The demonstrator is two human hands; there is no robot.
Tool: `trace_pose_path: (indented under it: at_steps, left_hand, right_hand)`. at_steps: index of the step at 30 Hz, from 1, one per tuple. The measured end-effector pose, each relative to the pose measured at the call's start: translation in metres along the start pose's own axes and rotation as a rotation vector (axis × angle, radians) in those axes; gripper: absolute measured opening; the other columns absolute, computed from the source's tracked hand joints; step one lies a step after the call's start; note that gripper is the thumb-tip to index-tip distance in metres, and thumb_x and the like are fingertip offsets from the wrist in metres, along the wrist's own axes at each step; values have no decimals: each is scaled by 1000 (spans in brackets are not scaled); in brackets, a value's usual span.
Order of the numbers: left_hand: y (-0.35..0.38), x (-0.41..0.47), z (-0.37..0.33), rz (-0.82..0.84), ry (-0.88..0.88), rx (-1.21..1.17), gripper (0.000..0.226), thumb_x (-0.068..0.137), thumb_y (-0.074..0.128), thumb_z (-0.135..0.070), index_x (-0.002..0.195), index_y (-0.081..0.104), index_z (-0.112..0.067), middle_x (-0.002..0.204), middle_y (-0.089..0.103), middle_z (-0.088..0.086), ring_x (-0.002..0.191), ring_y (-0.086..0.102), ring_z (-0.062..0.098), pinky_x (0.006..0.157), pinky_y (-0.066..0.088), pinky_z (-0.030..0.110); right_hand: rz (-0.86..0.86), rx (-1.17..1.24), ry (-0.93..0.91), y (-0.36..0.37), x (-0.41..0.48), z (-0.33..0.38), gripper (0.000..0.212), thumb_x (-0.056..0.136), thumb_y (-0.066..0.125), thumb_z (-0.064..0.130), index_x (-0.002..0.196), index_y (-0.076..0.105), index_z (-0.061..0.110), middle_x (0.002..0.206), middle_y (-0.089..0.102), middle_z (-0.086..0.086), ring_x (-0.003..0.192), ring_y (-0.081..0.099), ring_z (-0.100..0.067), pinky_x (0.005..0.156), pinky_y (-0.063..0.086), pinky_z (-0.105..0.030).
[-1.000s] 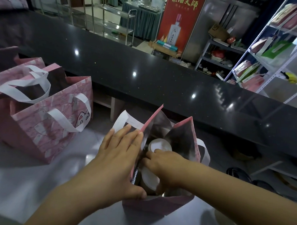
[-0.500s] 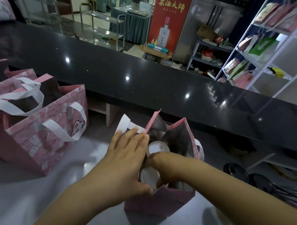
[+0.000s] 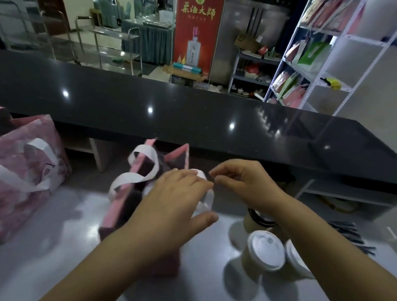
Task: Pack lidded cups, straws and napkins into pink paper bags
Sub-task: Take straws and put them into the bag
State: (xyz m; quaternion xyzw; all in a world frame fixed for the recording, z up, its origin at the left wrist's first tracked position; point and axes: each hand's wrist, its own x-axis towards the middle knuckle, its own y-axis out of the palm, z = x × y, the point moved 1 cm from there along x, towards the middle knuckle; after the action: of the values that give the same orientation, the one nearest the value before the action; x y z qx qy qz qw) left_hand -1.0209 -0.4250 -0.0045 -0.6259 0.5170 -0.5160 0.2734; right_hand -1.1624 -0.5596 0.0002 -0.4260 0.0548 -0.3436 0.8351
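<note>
A pink paper bag (image 3: 120, 206) with white ribbon handles (image 3: 142, 170) stands on the pale worktop, blurred by motion. My left hand (image 3: 174, 201) lies spread over its open mouth, fingers apart, and one handle loop (image 3: 205, 197) shows between fingers and thumb. What is inside the bag is hidden by that hand. My right hand (image 3: 241, 179) hovers just right of the bag, outside it, fingers loosely curled with nothing seen in them. Two white-lidded cups (image 3: 265, 248) (image 3: 298, 260) and a black-lidded cup (image 3: 258, 219) stand at the right under my right forearm. Dark straws (image 3: 348, 232) lie further right.
More pink bags (image 3: 21, 165) with white handles stand at the left. A raised black counter (image 3: 194, 123) runs across behind the worktop. Beyond it are metal carts, a red banner and white shelving (image 3: 322, 64) with packages.
My right hand has come out of the bag and moved right. My left hand has shifted from the bag's side onto its top. The view has swung right, so the cups and straws now show.
</note>
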Motion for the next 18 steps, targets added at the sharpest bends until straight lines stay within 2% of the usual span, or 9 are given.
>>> trace_pose_path:
  at_steps: [3, 7, 12, 14, 18]
  left_hand:
    - [43, 28, -43, 12, 14, -32, 54, 84, 51, -54, 133, 46, -30, 132, 51, -10, 127, 34, 8, 98, 18, 20]
    - [102, 62, -95, 69, 2, -64, 46, 84, 54, -48, 125, 54, -27, 123, 58, -5, 121, 43, 14, 97, 30, 27]
    - [160, 86, -136, 95, -28, -51, 40, 82, 56, -48, 114, 61, -25, 111, 62, -6, 111, 50, 16, 90, 38, 29]
    - [176, 92, -146, 103, -47, -52, 42, 82, 56, -48, 119, 59, -27, 112, 62, -7, 111, 49, 15, 90, 37, 28]
    - [198, 101, -163, 111, -71, -51, 41, 83, 55, -47, 119, 58, -28, 108, 61, -9, 111, 48, 13, 89, 35, 27]
  right_hand:
    - [-22, -57, 126, -34, -45, -56, 14, 87, 64, 20, 97, 71, 26, 86, 65, 19, 84, 62, 5, 75, 51, -15]
    - [-118, -131, 321, -85, -109, -142, 12, 87, 64, 19, 88, 72, 27, 78, 65, 20, 74, 62, 4, 62, 46, -8]
    - [-73, -318, 627, -119, -175, -248, 10, 87, 62, 20, 88, 72, 19, 85, 71, 0, 78, 62, -17, 75, 50, -34]
    - [2, -432, 699, -119, -196, -280, 13, 87, 59, 20, 91, 71, 23, 91, 70, 1, 82, 62, -19, 78, 48, -35]
    - [80, -618, 711, -114, -221, -321, 17, 85, 56, 20, 95, 70, 23, 102, 67, -1, 91, 61, -23, 66, 42, -27]
